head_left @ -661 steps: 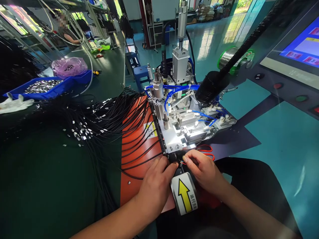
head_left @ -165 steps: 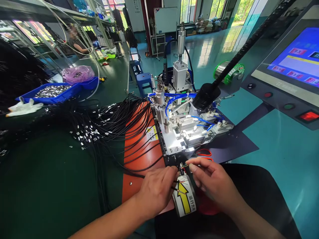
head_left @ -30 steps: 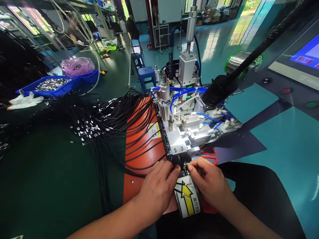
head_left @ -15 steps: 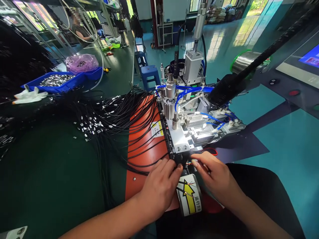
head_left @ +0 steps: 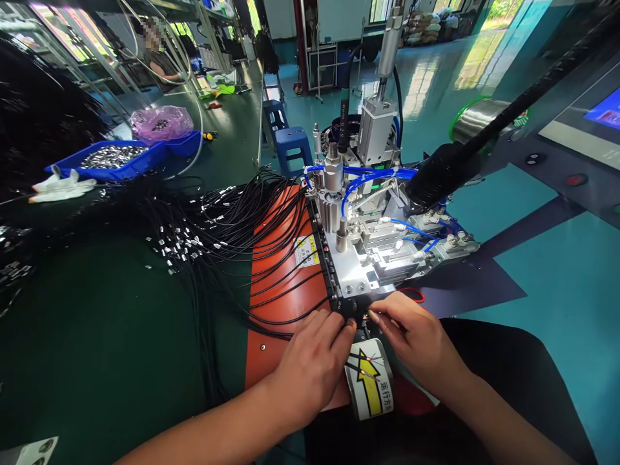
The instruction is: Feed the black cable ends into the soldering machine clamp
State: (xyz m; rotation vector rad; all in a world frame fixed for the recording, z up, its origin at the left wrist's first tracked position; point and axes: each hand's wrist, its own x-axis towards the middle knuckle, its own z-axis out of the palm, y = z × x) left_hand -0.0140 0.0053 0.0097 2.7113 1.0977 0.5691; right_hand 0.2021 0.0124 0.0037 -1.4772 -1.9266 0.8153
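My left hand is closed on a black cable at the front corner of the metal machine. Thin wires at the cable's stripped end show just past its fingertips. Thumb and fingertips of my right hand are pinched together at these wires; the exact grip is partly hidden. Below the hands, two more stripped cable ends lie over a white plate with a yellow arrow. Several black cables run across the orange board into the machine's edge.
A bundle of black cables with metal connectors covers the green bench. Behind it are a blue tray of metal parts and a white glove. A black flexible arm and a solder spool overhang the machine. Another person sits far left.
My right fingertips have moved slightly left and closed in on the thin wires, so less of the wires shows. My left hand stays at the same place.
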